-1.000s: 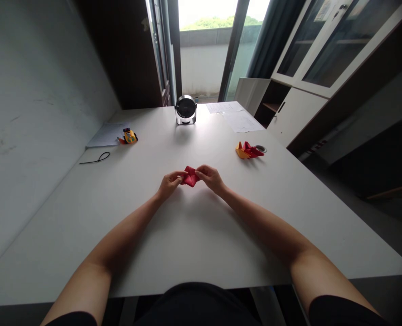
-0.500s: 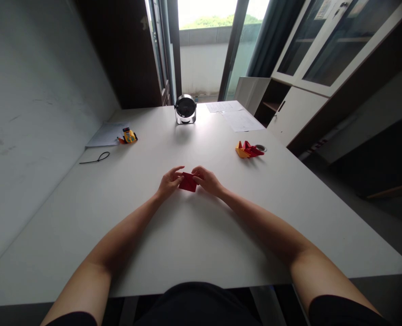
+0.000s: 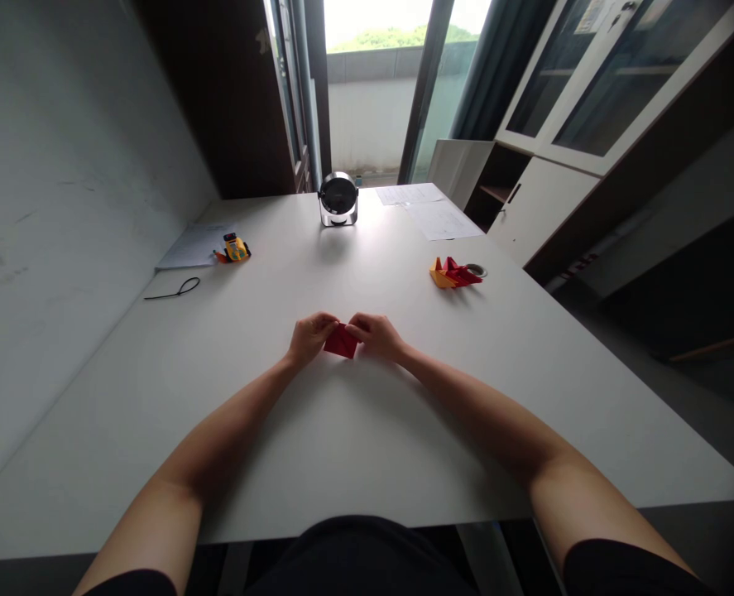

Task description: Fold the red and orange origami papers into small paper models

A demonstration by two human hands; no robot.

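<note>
A small folded piece of red paper (image 3: 342, 341) is held between my two hands over the middle of the white table (image 3: 367, 447). Creases show on its face. My left hand (image 3: 313, 335) pinches its upper left corner between thumb and fingers. On the other side, my right hand (image 3: 372, 334) grips the upper right edge, the thumb lying on the front. The fingers behind the paper are hidden.
Folded red and orange paper pieces (image 3: 453, 274) lie to the right beside a roll of tape (image 3: 477, 271). At the left are a yellow toy (image 3: 235, 248), a black cable tie (image 3: 177, 290) and paper sheets (image 3: 196, 246). A round black-and-silver device (image 3: 338, 199) stands at the back, left of printed sheets (image 3: 441, 221).
The red paper and both hands have come slightly nearer to me. My left fingers, raised before, have closed down onto the paper's upper edge.
</note>
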